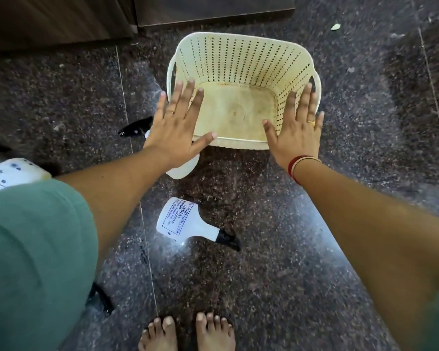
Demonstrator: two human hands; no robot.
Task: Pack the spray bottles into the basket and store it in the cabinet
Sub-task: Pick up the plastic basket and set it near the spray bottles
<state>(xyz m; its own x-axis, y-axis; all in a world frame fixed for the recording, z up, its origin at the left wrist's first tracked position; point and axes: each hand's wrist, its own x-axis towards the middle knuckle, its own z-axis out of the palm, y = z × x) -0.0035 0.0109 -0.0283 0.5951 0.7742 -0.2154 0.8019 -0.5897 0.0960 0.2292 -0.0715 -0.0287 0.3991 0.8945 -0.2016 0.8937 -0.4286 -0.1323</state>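
A cream perforated plastic basket (241, 59) stands empty on the dark granite floor. My left hand (178, 125) hovers flat with fingers spread over its near left corner, and my right hand (298, 127) hovers the same way over its near right corner. Neither hand holds anything. A white spray bottle (185, 224) with a black trigger lies on its side on the floor between my arms. A second bottle (185, 165) lies mostly hidden under my left hand, its black trigger head (134, 127) sticking out to the left. A third white bottle (15, 171) lies at the far left edge.
The dark wooden cabinet base (208, 11) runs along the top, just beyond the basket. My bare feet (188, 333) stand at the bottom edge. A black object (100, 298) lies on the floor by my left sleeve. A small scrap (335, 27) lies at upper right.
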